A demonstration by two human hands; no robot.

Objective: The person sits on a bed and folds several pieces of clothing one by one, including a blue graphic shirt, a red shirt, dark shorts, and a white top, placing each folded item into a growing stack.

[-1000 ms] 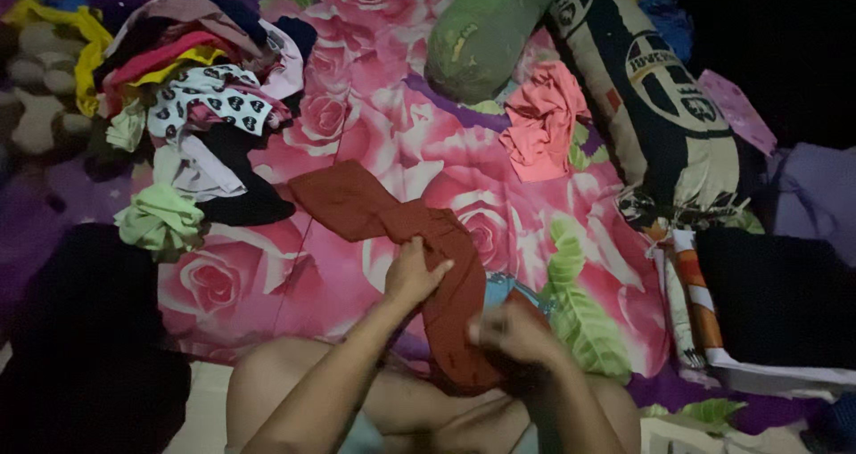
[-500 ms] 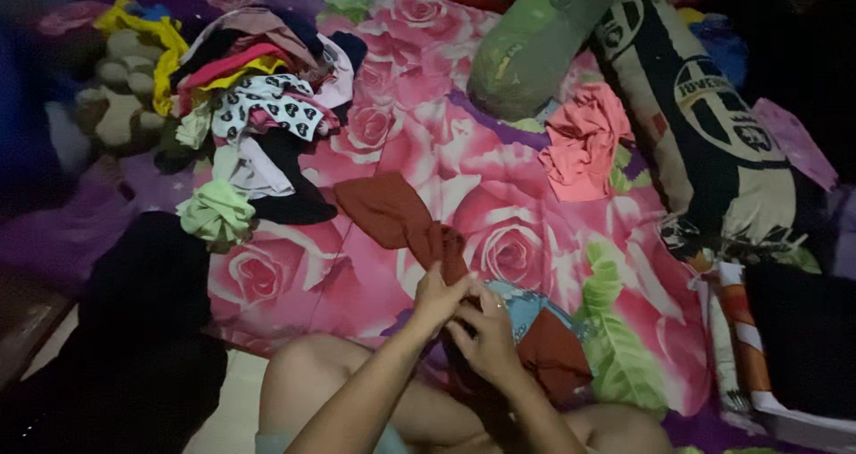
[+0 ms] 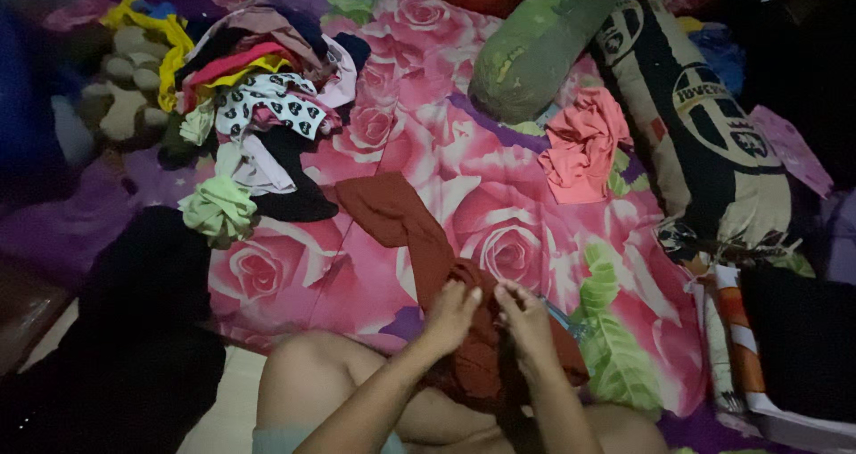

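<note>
A long rust-red garment (image 3: 401, 218) lies stretched over the pink rose-print sheet (image 3: 419, 142), its near end bunched in my lap. My left hand (image 3: 453, 316) grips the bunched cloth from the left. My right hand (image 3: 526, 320) pinches the same cloth right beside it, fingers closed on a fold. Both hands nearly touch. My bare knee (image 3: 308, 378) sits below the left forearm.
A heap of mixed clothes (image 3: 254, 97) lies at the upper left, with a pale green piece (image 3: 218, 209) and a black one (image 3: 299, 195) beside it. A coral garment (image 3: 584, 146) lies by a green bolster (image 3: 539, 44) and a black-and-cream bolster (image 3: 713, 133). Dark cloth (image 3: 143, 284) lies left.
My hands have come together on the red garment and gathered more of it toward my lap. The camera view has shifted left and slightly down.
</note>
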